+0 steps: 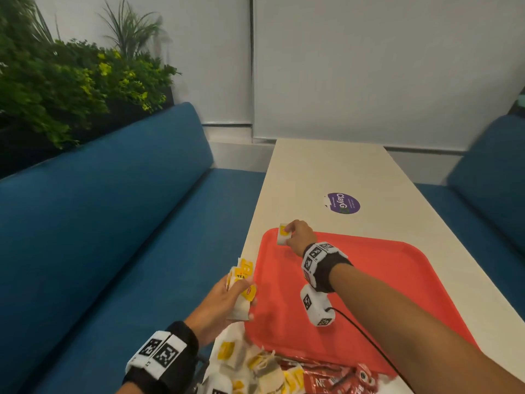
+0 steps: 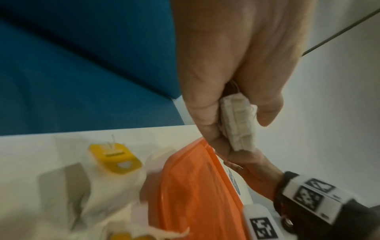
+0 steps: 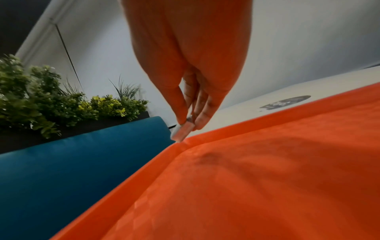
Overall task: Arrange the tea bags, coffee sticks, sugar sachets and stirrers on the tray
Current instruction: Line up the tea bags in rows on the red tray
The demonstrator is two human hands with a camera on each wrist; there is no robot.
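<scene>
A red tray (image 1: 369,282) lies on the white table (image 1: 326,172), bare inside. My right hand (image 1: 298,237) pinches one tea bag (image 1: 283,235) with a yellow tag, held upright over the tray's far left corner; the right wrist view shows this tea bag (image 3: 182,133) just above the tray rim (image 3: 144,172). At the tray's left edge my left hand (image 1: 227,297) grips a stack of several tea bags (image 1: 241,291), seen edge-on as a stack of tea bags (image 2: 238,123) in the left wrist view. More loose tea bags (image 1: 244,365) and red coffee sticks (image 1: 335,376) lie in front of the tray.
A purple round sticker (image 1: 343,203) sits on the table beyond the tray. Blue benches (image 1: 113,237) flank the table on both sides, with green plants (image 1: 71,86) behind the left one. A black cable (image 1: 369,342) runs from my right wrist across the tray.
</scene>
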